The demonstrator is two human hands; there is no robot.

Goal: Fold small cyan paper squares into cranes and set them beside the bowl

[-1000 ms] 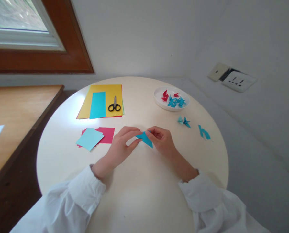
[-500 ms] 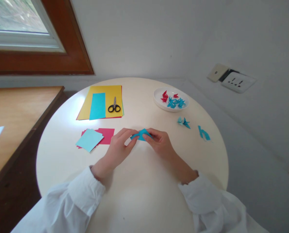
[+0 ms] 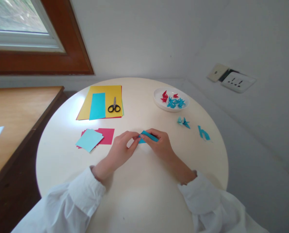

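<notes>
A small folded piece of blue paper (image 3: 150, 135) is held between both hands over the middle of the round table. My left hand (image 3: 123, 144) pinches its left end with thumb and finger. My right hand (image 3: 161, 142) grips the right side, with the thumb across the front. Part of the paper is covered by the fingers. To the left of my left hand lie a pale blue square (image 3: 89, 140) and pink paper squares (image 3: 107, 136). Beyond my right hand rest small folded blue paper pieces (image 3: 183, 122).
At the back left, black-handled scissors (image 3: 114, 107) and a blue strip (image 3: 97, 106) lie on yellow sheets (image 3: 83, 110). A white dish (image 3: 156, 102) holds several red and blue folded pieces. Blue scraps (image 3: 204, 133) lie near the right edge of the white table (image 3: 134, 200).
The blue paper has turned and shifted in my fingers; a narrow folded edge now slants toward my right hand. Both hands have moved only slightly.
</notes>
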